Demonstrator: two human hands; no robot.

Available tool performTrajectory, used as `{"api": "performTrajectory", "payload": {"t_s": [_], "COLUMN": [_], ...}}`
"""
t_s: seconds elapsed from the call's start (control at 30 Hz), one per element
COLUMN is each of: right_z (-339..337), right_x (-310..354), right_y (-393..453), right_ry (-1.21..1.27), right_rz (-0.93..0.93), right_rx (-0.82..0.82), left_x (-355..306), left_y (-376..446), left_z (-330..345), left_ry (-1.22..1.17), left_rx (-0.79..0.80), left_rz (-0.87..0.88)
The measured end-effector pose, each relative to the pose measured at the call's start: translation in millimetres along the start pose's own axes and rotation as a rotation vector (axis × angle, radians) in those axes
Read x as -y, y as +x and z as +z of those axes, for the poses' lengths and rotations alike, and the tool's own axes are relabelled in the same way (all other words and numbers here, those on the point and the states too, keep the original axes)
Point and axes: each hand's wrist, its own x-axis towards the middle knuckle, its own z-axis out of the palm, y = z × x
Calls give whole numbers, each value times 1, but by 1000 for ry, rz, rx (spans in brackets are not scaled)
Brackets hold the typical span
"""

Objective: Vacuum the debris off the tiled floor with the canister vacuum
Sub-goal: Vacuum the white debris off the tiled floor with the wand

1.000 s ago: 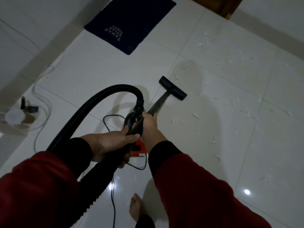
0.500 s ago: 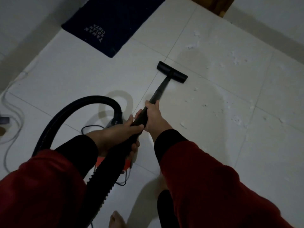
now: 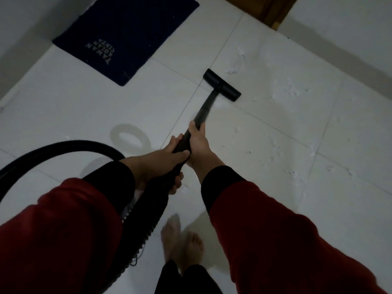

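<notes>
Gripping the black wand [image 3: 204,111] at frame centre, the left hand [image 3: 158,161] and right hand [image 3: 198,145] wrap their fingers around it. Its nozzle [image 3: 222,85] rests on the floor [image 3: 84,107] upper centre, debris [image 3: 286,90] scattered right. Hose [image 3: 63,146] arcs left; mat [image 3: 131,35] upper left.

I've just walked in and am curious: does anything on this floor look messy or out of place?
Yes. Small white scraps are strewn over the pale tiled floor, mostly to the right of the black vacuum head, with a few more nearer the person. The dark blue mat lies flat and looks undisturbed.
</notes>
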Motion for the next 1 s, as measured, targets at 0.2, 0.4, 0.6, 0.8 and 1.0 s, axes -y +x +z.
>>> {"api": "performTrajectory", "payload": {"t_s": [0.2, 0.4, 0.6, 0.8, 1.0], "right_z": [12, 27, 35, 38, 21], "right_x": [45, 97, 157, 222, 300], "right_y": [36, 74, 119, 172, 215], "right_ry": [-12, -1, -45, -47, -69], "right_rz": [-7, -35, -84, -82, -60], "right_rx": [-45, -95, -94, -88, -136], "left_x": [-38, -94, -152, -209, -256], "left_y": [45, 82, 126, 175, 209], "left_z": [-5, -5, 0, 13, 48], "left_ry": [3, 36, -6, -59, -63], "left_rx": [22, 42, 72, 86, 120], "left_rz": [10, 17, 6, -9, -7]}}
